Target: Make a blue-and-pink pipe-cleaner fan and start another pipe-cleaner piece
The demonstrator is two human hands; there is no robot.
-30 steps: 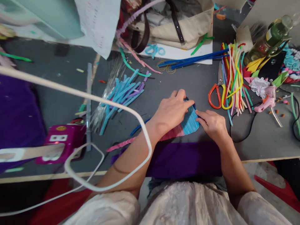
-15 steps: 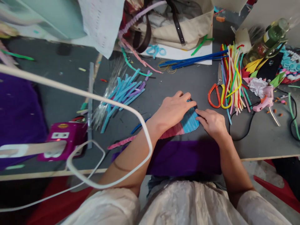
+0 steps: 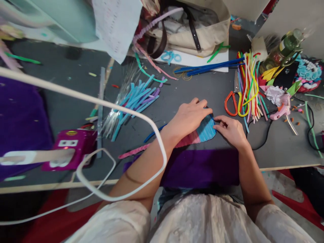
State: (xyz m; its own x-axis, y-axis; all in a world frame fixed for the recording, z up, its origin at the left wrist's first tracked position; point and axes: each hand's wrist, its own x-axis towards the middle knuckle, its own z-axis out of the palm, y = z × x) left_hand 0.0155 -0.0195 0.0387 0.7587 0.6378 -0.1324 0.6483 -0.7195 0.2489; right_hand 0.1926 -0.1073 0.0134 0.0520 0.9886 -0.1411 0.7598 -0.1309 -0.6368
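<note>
A flat mat (image 3: 202,132) made of blue and pink pipe cleaners lies on the grey table (image 3: 63,108). My left hand (image 3: 188,118) presses down on it, fingers curled over its far edge. At the mat's right edge my right hand (image 3: 229,130) pinches a dark blue pipe cleaner, fingertips closed. Just below the mat, at the table's near edge, lies a purple felt sheet (image 3: 199,167). A pink pipe cleaner (image 3: 131,152) trails left from under my forearm.
Orange-handled scissors (image 3: 231,101) and a bundle of coloured pipe cleaners (image 3: 249,87) lie right of my hands. A pink glue gun (image 3: 280,109) with black cord is further right. Blue pipe cleaners (image 3: 136,99), a magenta power strip (image 3: 68,148), white cable (image 3: 101,104) and beige bag (image 3: 202,30) are nearby.
My right hand has drawn its fingers together into a pinch at the mat's right edge. My left hand has stayed pressed on the mat. The view has shifted slightly.
</note>
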